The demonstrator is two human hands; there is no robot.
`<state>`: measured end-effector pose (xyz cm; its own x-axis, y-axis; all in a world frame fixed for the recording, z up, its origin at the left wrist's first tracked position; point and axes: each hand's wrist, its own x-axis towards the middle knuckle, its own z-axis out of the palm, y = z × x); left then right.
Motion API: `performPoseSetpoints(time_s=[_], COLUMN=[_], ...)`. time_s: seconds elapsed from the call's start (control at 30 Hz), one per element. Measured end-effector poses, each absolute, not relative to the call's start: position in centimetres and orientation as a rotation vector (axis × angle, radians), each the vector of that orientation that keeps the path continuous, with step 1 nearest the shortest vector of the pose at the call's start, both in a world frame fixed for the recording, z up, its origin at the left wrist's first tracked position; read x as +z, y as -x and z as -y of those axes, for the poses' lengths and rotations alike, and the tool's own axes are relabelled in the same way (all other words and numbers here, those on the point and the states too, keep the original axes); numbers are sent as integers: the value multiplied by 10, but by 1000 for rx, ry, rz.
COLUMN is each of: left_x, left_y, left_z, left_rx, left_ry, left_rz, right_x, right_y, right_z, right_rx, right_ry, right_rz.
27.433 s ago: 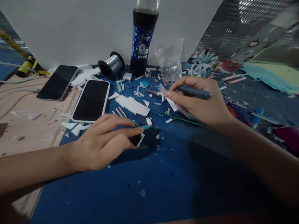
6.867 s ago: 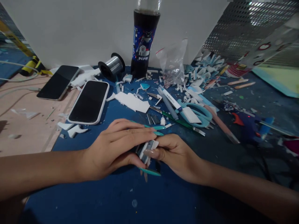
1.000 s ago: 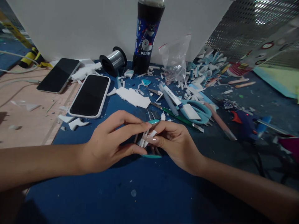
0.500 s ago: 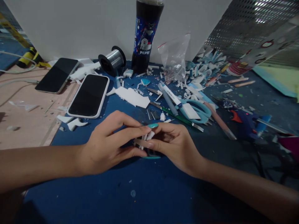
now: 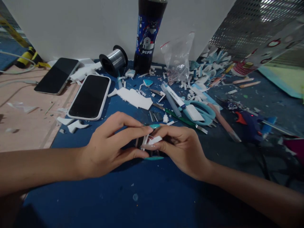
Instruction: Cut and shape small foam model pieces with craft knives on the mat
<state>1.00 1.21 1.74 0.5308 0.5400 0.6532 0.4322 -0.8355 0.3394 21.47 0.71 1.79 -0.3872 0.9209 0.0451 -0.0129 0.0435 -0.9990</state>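
Near the middle of the blue table, my left hand point(image 5: 109, 147) is closed round a small model point(image 5: 143, 141) with black and white parts and teal edges. Its fingers grip the model from above and its thumb from below. From the right, my right hand point(image 5: 186, 148) is closed, pinching a small white piece point(image 5: 155, 139) against the model between thumb and fingers. The fingers hide much of the model, so I cannot tell its full shape or whether the white piece is attached.
Behind the hands lie a white sheet offcut point(image 5: 134, 98), blue scissors point(image 5: 204, 112), markers point(image 5: 174, 96) and scraps. Two phones point(image 5: 89, 98) are at the left. A wire spool point(image 5: 115, 60), Pepsi bottle point(image 5: 148, 38) and clear bag point(image 5: 178, 60) stand behind; a glue gun point(image 5: 251, 125) lies right.
The small white piece has turned and shows more to the right, and more of the model's black part is visible. Both hands have hardly moved.
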Motion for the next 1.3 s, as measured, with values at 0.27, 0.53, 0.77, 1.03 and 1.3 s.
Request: performPoseSetpoints(time_s=[0.27, 0.53, 0.77, 1.03, 1.3], left_x=[19, 10, 5, 16, 18], left_y=[-8, -1, -2, -9, -25], left_z=[-14, -21, -18, -14, -6], left_rx=[1198, 993, 743, 935, 754], left_ry=[-2624, -2642, -2708, -2406, -1674], left_rz=[-882, -1000, -1085, -1108, -933], right_x=[17, 17, 17, 17, 18], right_y=[-220, -223, -224, -220, -212], right_z=[-10, -14, -15, -14, -8], right_rx=[1430, 1656, 1789, 1822, 1851], right_ry=[956, 892, 859, 912, 902], right_rz=[1542, 1443, 1401, 1379, 1301])
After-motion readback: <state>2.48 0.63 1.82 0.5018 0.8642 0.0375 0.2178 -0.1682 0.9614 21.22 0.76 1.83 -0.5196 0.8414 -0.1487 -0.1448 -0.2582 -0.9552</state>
